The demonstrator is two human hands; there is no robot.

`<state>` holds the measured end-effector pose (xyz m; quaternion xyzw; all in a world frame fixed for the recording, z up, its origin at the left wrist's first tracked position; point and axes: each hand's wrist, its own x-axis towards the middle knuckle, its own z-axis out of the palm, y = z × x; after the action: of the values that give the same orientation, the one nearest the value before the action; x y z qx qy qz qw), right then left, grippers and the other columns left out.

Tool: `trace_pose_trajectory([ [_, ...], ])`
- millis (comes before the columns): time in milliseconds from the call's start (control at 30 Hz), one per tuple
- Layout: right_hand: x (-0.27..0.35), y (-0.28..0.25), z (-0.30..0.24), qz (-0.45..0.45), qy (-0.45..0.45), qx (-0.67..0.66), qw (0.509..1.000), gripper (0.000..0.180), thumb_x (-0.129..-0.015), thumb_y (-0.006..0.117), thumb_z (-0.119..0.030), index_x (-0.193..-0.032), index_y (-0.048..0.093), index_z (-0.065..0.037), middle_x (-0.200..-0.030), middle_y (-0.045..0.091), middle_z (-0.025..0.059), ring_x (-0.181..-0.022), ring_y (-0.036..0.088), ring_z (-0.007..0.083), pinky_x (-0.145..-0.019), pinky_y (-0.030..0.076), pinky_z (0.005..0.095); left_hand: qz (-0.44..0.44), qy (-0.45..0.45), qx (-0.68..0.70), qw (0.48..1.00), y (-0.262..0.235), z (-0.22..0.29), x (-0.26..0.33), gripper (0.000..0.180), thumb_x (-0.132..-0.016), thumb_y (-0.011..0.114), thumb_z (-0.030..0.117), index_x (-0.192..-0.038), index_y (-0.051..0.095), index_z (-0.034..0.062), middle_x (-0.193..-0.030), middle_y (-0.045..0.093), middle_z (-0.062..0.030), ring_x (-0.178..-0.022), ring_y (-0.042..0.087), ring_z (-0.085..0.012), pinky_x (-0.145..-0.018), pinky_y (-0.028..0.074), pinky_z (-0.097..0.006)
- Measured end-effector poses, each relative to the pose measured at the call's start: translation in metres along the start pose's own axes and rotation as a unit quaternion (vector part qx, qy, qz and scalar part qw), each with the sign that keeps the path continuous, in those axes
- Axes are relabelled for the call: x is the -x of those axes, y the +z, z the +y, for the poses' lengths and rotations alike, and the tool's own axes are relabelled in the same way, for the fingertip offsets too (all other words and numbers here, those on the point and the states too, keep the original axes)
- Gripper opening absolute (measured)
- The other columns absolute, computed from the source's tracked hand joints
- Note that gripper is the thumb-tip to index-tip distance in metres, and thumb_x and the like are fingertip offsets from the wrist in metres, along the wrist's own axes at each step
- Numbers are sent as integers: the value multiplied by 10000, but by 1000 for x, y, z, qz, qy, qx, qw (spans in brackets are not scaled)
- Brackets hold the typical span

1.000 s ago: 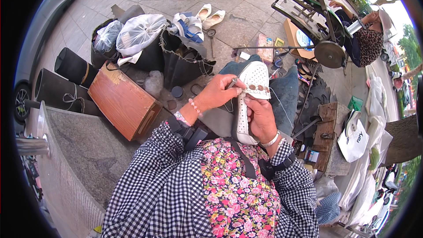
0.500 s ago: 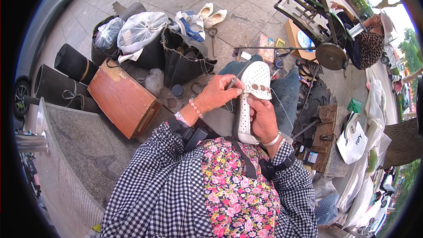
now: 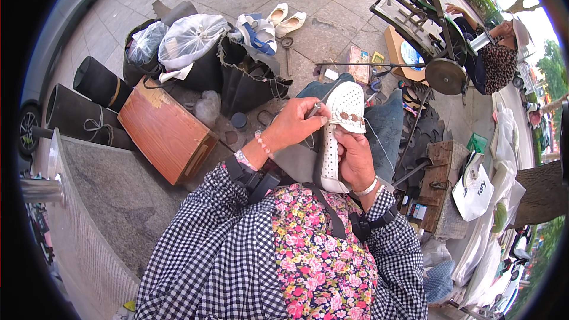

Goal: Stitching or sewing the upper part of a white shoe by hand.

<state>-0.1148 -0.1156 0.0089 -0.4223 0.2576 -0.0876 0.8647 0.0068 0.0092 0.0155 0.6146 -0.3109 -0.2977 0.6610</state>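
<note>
A white perforated shoe (image 3: 345, 102) with small brown flower trims rests over my lap, its toe pointing away from me. My right hand (image 3: 355, 157) grips it at the opening, thumb pressed near the trimmed edge. Close by on the left, my left hand (image 3: 298, 121) is closed in a pinch around a small grey metal tool (image 3: 315, 108); its fingertips meet the edge of the shoe's upper. The tool's tip is hidden. A loose white thread (image 3: 379, 145) curves down from the shoe's right side over the dark blue cloth (image 3: 388, 121).
To the left stand a reddish-brown wooden box (image 3: 163, 130) and dark rolled sheets (image 3: 98, 86). Ahead are stuffed black bags (image 3: 249, 77) and a pair of cream shoes (image 3: 290, 25). A hand-cranked machine (image 3: 444, 74) and a seated person (image 3: 504, 62) are at the far right, above a wooden chest (image 3: 438, 184).
Both hands hold nearly the same place on the shoe. The left fingers and the metal tool have tilted very slightly.
</note>
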Motion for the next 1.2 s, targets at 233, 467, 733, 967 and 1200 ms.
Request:
trace_pose_trajectory([
  [233, 1, 2, -2, 6, 10, -13, 1000, 182, -832, 542, 4, -992, 611, -47, -754, 586, -33, -523, 437, 34, -456, 353, 192, -3, -22, 3, 1000, 2, 15, -4, 138, -777, 550, 44, -889, 613, -7, -776, 578, 26, -690, 464, -25, -586, 389, -197],
  [467, 1, -1, -2, -5, 8, -4, 1000, 172, -833, 544, 0, -982, 614, -48, -735, 588, -27, -516, 457, 39, -449, 364, 194, -1, 14, 14, 1000, 1, 9, -6, 141, -784, 573, 54, -908, 630, 17, -669, 519, 64, -574, 415, 8, -496, 331, -168],
  [733, 0, -1, -1, -3, 7, -9, 1000, 169, -830, 547, -2, -976, 617, -52, -732, 593, -28, -520, 468, 39, -444, 374, 196, -25, -15, 9, 1000, -2, -5, -3, 99, -787, 548, 33, -846, 619, -2, -706, 551, 48, -632, 439, -11, -531, 358, -187],
  [967, 0, -4, 1, -3, -1, -5, 1000, 146, -823, 586, -16, -962, 614, -53, -735, 606, -25, -502, 474, 36, -436, 372, 183, -29, 18, -12, 999, 3, -7, -3, 85, -803, 571, 17, -852, 641, 19, -664, 514, 88, -588, 390, 17, -504, 305, -169],
  [1200, -3, -6, 2, -3, -3, -4, 1000, 138, -820, 592, -14, -954, 607, -45, -716, 604, -23, -501, 484, 40, -435, 378, 186, -38, 9, -36, 999, 0, -8, -2, 96, -805, 572, 26, -859, 650, 7, -655, 527, 74, -595, 400, 9, -496, 317, -181],
])
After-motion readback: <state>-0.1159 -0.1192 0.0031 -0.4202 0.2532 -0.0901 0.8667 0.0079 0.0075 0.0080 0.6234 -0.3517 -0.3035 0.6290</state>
